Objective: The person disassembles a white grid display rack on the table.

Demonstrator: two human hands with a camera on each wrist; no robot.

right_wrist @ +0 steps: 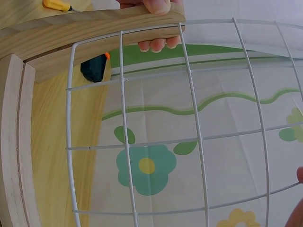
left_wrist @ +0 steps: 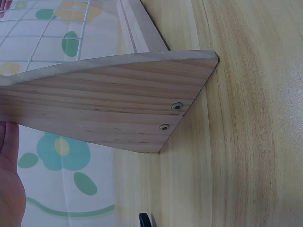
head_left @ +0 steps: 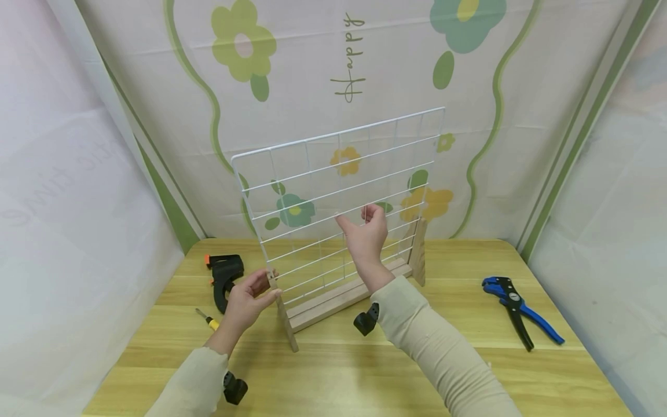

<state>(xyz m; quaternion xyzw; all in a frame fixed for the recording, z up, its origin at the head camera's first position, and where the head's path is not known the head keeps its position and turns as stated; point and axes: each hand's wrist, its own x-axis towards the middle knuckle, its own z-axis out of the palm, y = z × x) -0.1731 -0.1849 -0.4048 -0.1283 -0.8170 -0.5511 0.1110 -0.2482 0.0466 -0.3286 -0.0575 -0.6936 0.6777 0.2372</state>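
A white wire grid panel (head_left: pixel 339 133) stands tilted in a wooden stand, between the left side piece (head_left: pixel 288 327) and the right side piece (head_left: pixel 418 258). Two parallel wooden bars (head_left: pixel 333 304) join these at the bottom. My left hand (head_left: pixel 247 298) grips the upper end of the left side piece, thumb on one face and fingers on the other. Two bolt heads (left_wrist: pixel 176 106) show on its outer face. Near the grid's middle, my right hand (head_left: pixel 367 240) holds the wires, with its thumb and curled fingers at them; its exact contact is partly hidden.
A black clamp (head_left: pixel 224 278) with orange tips lies left of the stand, near a yellow-handled screwdriver (head_left: pixel 211 321). Blue and black wire-stripping pliers (head_left: pixel 516 307) lie at the right of the wooden table (head_left: pixel 333 382). A flower-printed cloth (head_left: pixel 297 87) hangs behind.
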